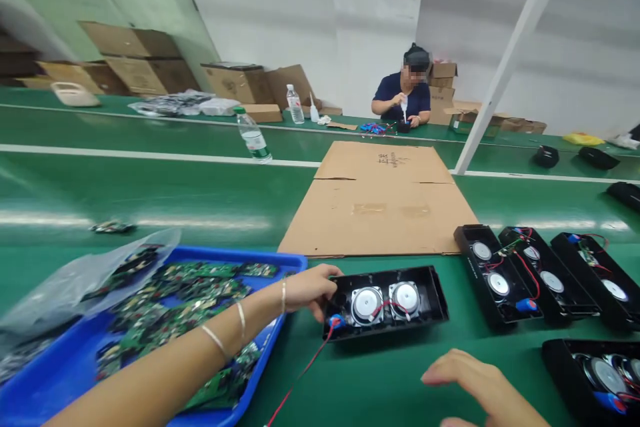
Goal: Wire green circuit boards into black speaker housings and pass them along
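My left hand (314, 288) grips the left end of a black speaker housing (425, 300) on the green bench, its fingers closed on the edge. Two round silver speakers sit inside the housing. A blue-wrapped part (337, 322) lies at its near left corner, with a red wire (306, 365) trailing toward the bench's near edge. My right hand (475, 383) is at the lower right, apart from the housing, holding nothing visible. Its thumb and forefinger are apart, and the rest is cut off by the frame.
On the left, a blue tray (260, 380) holds many green circuit boards, with a plastic bag (95, 280) over its side. Several similar housings (500, 273) stand at right. Beyond lie a flat cardboard sheet (380, 213) and a water bottle (254, 137). A person (404, 90) works opposite.
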`<state>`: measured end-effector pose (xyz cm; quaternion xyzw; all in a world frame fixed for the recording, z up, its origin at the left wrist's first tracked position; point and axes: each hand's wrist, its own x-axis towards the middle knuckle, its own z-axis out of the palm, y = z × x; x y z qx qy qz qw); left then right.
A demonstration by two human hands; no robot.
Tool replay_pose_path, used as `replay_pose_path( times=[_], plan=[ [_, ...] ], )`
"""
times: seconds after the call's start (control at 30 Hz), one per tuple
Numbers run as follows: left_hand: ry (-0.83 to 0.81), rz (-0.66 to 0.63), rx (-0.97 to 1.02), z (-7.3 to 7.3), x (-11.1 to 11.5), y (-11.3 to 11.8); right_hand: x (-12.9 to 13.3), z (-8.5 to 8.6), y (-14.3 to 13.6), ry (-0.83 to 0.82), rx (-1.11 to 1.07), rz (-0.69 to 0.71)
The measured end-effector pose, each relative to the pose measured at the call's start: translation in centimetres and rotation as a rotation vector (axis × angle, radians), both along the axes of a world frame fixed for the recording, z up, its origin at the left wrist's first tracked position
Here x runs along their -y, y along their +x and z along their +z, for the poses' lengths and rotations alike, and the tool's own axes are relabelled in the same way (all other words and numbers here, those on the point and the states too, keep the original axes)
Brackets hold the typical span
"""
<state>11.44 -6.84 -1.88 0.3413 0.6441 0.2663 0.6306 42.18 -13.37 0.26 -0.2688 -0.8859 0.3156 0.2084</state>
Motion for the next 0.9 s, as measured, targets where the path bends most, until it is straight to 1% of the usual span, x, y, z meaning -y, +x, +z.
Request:
replay_pose_path(
  times=[0.07, 0.1, 0.13, 0.2, 0.23, 0.3, 0.37, 0.43, 0.5, 0.57, 0.6, 0.7, 0.8, 0.9],
  plan=[
    [-0.001, -0.061, 0.002, -0.7, 0.3, 0.5, 0.1, -0.5, -4.5, 0.136, -0.067, 0.085],
    [0.003, -0.08, 0.006, -1.0, 0.5, 0.7, 0.4, -1.0, -6.7, 0.254, -0.103, 0.108],
    [0.01, -0.092, 0.012, -1.3, 0.6, 0.8, 0.7, -1.6, -8.7, 0.391, -0.14, 0.103],
    [0.037, -0.086, 0.03, -1.7, 1.3, 0.8, 1.4, -2.8, -12.2, 0.639, -0.216, 0.034],
    [0.056, -0.07, 0.04, -1.8, 1.8, 0.6, 1.6, -3.3, -13.6, 0.721, -0.251, -0.011],
    [0.103, -0.023, 0.05, -2.0, 3.2, -0.4, 1.8, -4.2, -15.7, 0.785, -0.301, -0.04],
    [0.159, 0.041, 0.015, -2.2, 4.7, -2.0, 1.6, -4.6, -16.8, 0.776, -0.313, 0.016],
    [0.227, 0.133, -0.096, -2.5, 6.0, -4.3, 1.1, -4.6, -17.0, 0.719, -0.319, 0.111],
    [0.293, 0.24, -0.262, -3.0, 6.8, -6.6, 0.5, -4.3, -16.8, 0.601, -0.357, 0.164],
    [0.328, 0.315, -0.411, -3.6, 6.9, -8.4, 0.0, -3.8, -16.4, 0.443, -0.411, 0.151],
    [0.332, 0.332, -0.465, -4.0, 6.8, -9.0, -0.1, -3.6, -16.2, 0.37, -0.438, 0.127],
    [0.306, 0.333, -0.55, -5.0, 5.6, -9.5, -0.4, -2.9, -15.8, 0.215, -0.496, 0.047],
    [0.259, 0.321, -0.571, -5.9, 4.1, -9.1, -0.5, -2.6, -15.3, 0.14, -0.515, -0.038],
    [0.224, 0.326, -0.559, -6.0, 3.1, -9.1, -0.5, -2.8, -14.6, 0.103, -0.505, -0.134]
  ],
)
